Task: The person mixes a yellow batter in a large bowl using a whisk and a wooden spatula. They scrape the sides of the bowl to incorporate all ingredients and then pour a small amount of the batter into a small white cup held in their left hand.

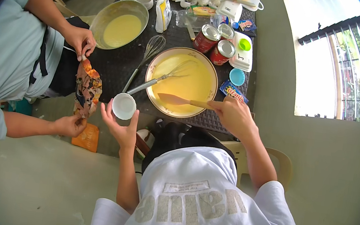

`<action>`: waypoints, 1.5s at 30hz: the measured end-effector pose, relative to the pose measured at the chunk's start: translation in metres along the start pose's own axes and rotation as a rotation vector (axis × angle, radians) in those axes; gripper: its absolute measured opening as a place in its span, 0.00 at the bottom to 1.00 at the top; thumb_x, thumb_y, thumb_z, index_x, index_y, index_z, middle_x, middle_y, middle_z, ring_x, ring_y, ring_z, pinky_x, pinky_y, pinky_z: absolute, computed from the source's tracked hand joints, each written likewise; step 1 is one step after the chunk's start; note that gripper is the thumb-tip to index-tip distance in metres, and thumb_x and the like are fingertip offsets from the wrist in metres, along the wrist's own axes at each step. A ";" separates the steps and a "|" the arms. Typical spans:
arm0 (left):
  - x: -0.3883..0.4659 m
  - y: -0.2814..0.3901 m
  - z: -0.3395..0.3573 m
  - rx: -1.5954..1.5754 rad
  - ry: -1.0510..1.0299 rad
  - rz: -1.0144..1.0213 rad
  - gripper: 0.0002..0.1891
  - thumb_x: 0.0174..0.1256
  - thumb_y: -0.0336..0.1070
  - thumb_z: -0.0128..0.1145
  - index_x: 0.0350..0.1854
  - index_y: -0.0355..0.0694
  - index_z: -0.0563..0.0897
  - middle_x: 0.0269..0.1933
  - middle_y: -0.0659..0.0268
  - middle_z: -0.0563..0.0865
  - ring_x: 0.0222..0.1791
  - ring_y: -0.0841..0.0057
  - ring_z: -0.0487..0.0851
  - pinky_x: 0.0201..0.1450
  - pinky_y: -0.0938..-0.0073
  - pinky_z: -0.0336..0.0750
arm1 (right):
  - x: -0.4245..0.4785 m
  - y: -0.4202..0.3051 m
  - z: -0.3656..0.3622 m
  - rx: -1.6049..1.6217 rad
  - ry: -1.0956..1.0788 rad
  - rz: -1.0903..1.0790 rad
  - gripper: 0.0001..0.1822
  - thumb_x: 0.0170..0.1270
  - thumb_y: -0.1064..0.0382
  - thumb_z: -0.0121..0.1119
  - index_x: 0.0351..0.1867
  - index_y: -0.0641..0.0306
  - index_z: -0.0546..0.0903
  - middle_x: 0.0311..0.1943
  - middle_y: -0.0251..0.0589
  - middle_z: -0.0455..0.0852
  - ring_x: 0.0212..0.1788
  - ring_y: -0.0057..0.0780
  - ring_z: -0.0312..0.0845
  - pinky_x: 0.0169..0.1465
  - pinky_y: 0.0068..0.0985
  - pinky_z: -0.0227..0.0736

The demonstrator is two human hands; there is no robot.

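My left hand (121,132) holds a small white fluted cup (124,106) upright between fingers and thumb, just left of a wide bowl (148,89). The cup's inside looks bare. My right hand (235,116) grips the wooden handle of a spatula (174,100), whose pinkish blade lies over the yellow batter (191,80) in the bowl. A wire whisk (149,84) rests in that bowl, its handle leaning over the left rim. Beyond it, a second whisk (142,59) lies on the dark woven table (112,69).
At left, a co-worker's hands (83,43) hold a patterned cloth (87,88). A metal basin (97,26) with yellow batter stands near them. Red cans (206,39), a foam box (241,57), a blue cup (237,76) and a blue packet (233,91) line the bowl's far right side.
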State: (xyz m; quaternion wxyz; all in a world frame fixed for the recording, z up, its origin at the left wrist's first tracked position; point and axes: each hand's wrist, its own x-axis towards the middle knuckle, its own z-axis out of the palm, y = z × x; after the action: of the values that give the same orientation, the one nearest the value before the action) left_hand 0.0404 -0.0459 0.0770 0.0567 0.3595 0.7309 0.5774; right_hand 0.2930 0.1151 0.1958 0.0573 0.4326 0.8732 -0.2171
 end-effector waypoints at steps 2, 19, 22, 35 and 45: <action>-0.001 0.000 0.000 0.012 -0.010 0.008 0.53 0.51 0.32 0.74 0.74 0.35 0.49 0.67 0.49 0.69 0.67 0.58 0.69 0.72 0.53 0.60 | -0.008 -0.004 0.003 -0.045 -0.029 -0.006 0.21 0.60 0.70 0.54 0.52 0.42 0.85 0.32 0.46 0.81 0.38 0.43 0.81 0.41 0.37 0.73; -0.006 0.000 0.005 -0.050 -0.042 0.093 0.53 0.51 0.30 0.74 0.74 0.34 0.48 0.66 0.47 0.70 0.66 0.58 0.71 0.71 0.55 0.61 | -0.058 -0.034 0.003 -0.282 0.035 0.059 0.19 0.59 0.67 0.58 0.51 0.43 0.85 0.32 0.39 0.77 0.42 0.35 0.75 0.44 0.33 0.67; -0.009 -0.002 0.005 -0.051 -0.045 0.120 0.53 0.51 0.30 0.74 0.74 0.33 0.48 0.66 0.47 0.70 0.66 0.58 0.70 0.71 0.55 0.61 | -0.064 -0.036 0.008 -0.362 0.072 0.044 0.20 0.56 0.68 0.59 0.50 0.45 0.86 0.32 0.40 0.77 0.41 0.35 0.74 0.45 0.33 0.66; 0.000 -0.003 0.000 -0.015 -0.117 0.066 0.52 0.53 0.31 0.73 0.74 0.36 0.47 0.68 0.49 0.68 0.68 0.60 0.68 0.74 0.54 0.56 | -0.028 0.007 -0.008 -0.655 0.278 -0.023 0.08 0.45 0.66 0.64 0.30 0.59 0.86 0.31 0.41 0.80 0.40 0.36 0.75 0.44 0.29 0.65; 0.005 -0.009 -0.005 0.010 -0.114 0.077 0.53 0.52 0.32 0.74 0.74 0.36 0.48 0.69 0.50 0.67 0.69 0.59 0.67 0.73 0.54 0.56 | 0.033 0.026 -0.029 -0.829 0.474 -0.247 0.03 0.47 0.65 0.62 0.24 0.56 0.86 0.27 0.35 0.78 0.39 0.31 0.73 0.44 0.27 0.65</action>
State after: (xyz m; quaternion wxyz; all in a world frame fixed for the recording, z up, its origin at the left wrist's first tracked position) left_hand 0.0301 -0.0476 0.0728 0.0740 0.4199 0.7151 0.5540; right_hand 0.2955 0.1653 0.2034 -0.0020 0.3040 0.9199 0.2479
